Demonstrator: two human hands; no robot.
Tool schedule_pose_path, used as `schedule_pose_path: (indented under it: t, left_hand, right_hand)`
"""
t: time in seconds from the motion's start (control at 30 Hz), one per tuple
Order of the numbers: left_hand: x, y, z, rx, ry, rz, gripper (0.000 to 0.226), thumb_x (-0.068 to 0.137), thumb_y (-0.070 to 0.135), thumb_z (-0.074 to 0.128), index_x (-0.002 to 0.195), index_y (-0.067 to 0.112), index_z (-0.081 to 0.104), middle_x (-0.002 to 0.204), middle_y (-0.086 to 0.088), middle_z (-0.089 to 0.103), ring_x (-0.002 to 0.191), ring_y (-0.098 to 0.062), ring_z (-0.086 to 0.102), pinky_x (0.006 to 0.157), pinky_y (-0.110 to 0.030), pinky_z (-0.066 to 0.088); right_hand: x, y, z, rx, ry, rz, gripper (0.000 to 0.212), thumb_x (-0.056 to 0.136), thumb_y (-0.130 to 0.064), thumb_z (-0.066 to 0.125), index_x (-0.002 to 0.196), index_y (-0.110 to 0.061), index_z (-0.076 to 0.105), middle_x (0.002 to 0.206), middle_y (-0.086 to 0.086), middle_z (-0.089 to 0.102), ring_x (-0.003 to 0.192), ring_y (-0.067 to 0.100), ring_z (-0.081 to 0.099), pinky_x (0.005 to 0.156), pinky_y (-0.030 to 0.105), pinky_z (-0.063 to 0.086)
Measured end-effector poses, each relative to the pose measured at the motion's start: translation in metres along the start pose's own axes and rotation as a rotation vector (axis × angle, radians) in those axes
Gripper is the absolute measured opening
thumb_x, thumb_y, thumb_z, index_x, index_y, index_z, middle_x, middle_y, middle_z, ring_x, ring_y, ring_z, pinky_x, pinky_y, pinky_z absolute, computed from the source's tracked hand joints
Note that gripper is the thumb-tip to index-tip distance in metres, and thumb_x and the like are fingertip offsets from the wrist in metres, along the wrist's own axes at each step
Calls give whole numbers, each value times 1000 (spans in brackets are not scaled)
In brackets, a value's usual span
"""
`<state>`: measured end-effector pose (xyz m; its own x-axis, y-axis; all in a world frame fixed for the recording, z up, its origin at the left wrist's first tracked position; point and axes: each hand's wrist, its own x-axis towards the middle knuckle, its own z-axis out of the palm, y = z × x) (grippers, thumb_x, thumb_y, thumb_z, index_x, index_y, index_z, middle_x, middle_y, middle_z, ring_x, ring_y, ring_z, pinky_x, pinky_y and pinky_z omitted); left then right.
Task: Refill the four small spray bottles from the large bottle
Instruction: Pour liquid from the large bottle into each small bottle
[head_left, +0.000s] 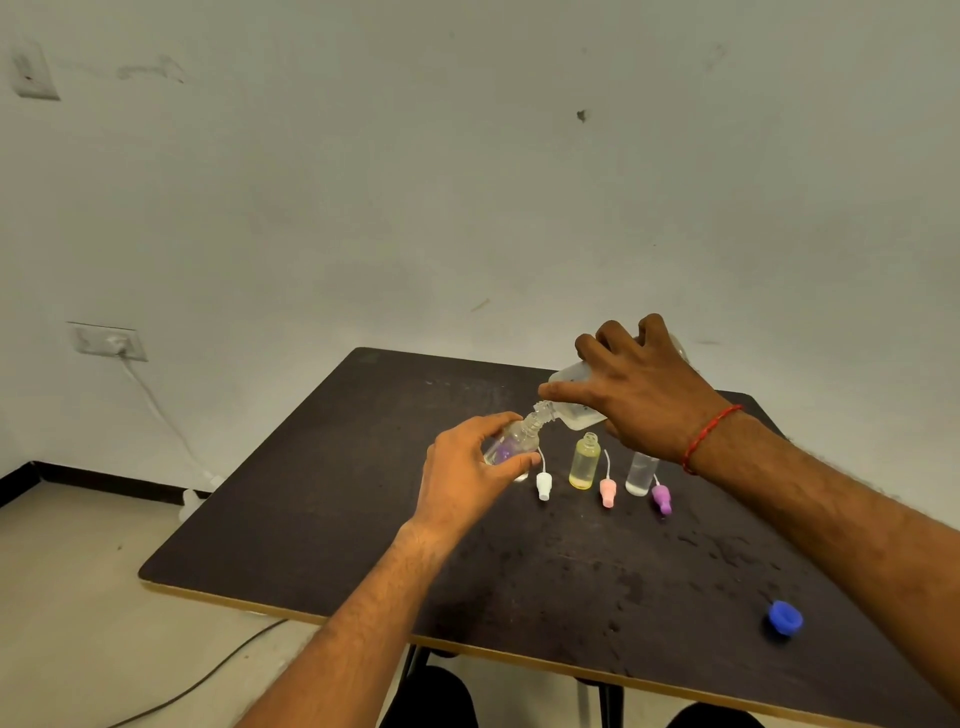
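My right hand (639, 395) grips the large clear bottle (574, 400), tipped down to the left so its open mouth meets the neck of a small clear bottle (511, 441). My left hand (467, 467) holds that small bottle tilted, above the table; purple shows through it. A small yellowish bottle (585, 462) stands open to the right. Another small clear bottle (641, 473) stands partly behind my right wrist. Three spray tops lie beside them: white (543, 486), pink (607, 491), purple (661, 498).
The dark table (363, 519) has wet spots on its right part. A blue cap (784, 617) lies near the front right edge. A wall socket (109, 340) with a white cable sits on the left wall; a cable runs over the floor.
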<state>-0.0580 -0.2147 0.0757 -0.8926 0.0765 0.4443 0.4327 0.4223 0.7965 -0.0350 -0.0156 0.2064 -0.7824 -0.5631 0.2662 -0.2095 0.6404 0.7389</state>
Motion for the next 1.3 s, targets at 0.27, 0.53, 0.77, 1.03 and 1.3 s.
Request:
schedule_pose_path:
  t: [0.27, 0.53, 0.77, 1.03, 1.3]
  left_hand:
    - [0, -1, 1, -28, 5, 7, 61, 77, 47, 83, 132, 28, 66, 127, 10, 69, 107, -2, 63, 93, -28, 59]
    - [4, 0, -1, -76, -5, 52, 55, 76, 50, 83, 127, 32, 70, 119, 20, 71, 111, 6, 63, 88, -8, 50]
    - [16, -22, 0, -17, -13, -21, 47, 80, 49, 82, 123, 41, 67, 104, 34, 67, 89, 9, 65, 77, -5, 46]
    - [39, -65, 8, 69, -16, -178, 49, 83, 41, 81, 128, 30, 63, 121, 9, 71, 107, -8, 65, 91, -26, 50]
    - [57, -94, 13, 175, -41, -296, 46, 90, 34, 77, 130, 24, 57, 126, -3, 70, 113, -25, 67, 98, -44, 54]
  right_hand:
    - [-3, -1, 4, 56, 22, 41, 84, 62, -37, 86, 133, -47, 43, 110, 11, 56, 100, 31, 53, 81, 49, 37]
    - [-28, -14, 26, 407, -25, 276, 70, 78, -64, 59, 138, -47, 25, 103, -6, 63, 95, 19, 60, 86, 45, 31]
    - [-62, -28, 46, 904, 0, 540, 69, 75, -66, 65, 130, -49, 28, 99, -20, 63, 89, 10, 63, 89, 41, 38]
    - [-89, -46, 73, 1272, 42, 720, 77, 63, -64, 76, 126, -52, 33, 111, -16, 65, 94, 16, 67, 91, 50, 54]
    - [-101, -49, 79, 1311, 62, 786, 80, 66, -46, 84, 130, -43, 36, 124, -6, 63, 104, 21, 66, 93, 46, 55]
